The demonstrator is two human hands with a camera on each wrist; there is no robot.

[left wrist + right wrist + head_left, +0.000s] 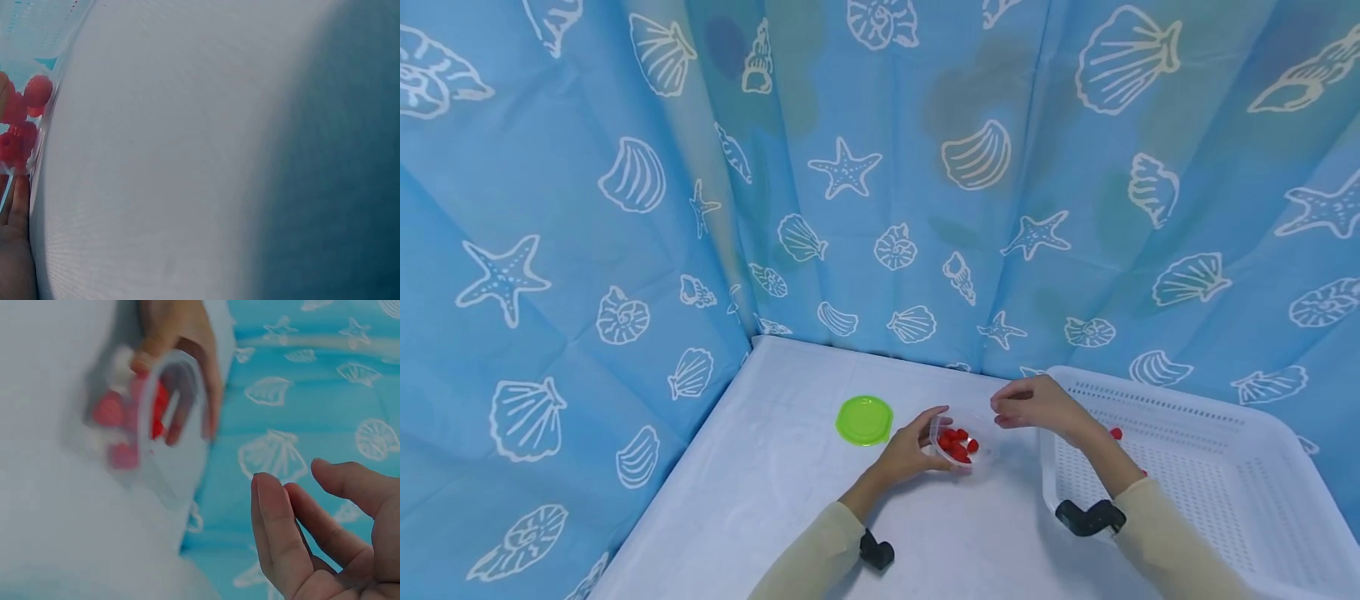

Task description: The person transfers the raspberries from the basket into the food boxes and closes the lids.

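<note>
My left hand grips a clear plastic container with thumb and fingers spread around its side. Several red, raspberry-like berries lie inside it. In the right wrist view the container's rim is tilted, with blurred berries behind its wall. To the right of the container and slightly above it, my right hand hangs between it and the white basket. Its thumb and fingers stand apart, with nothing between them. Only part of the left hand shows in the left wrist view, under the berries.
A bright green round lid lies on the white table left of the container. The white perforated basket stands at the right, with a red berry in it, partly behind my right arm. Blue shell-patterned curtains border the table's back and left.
</note>
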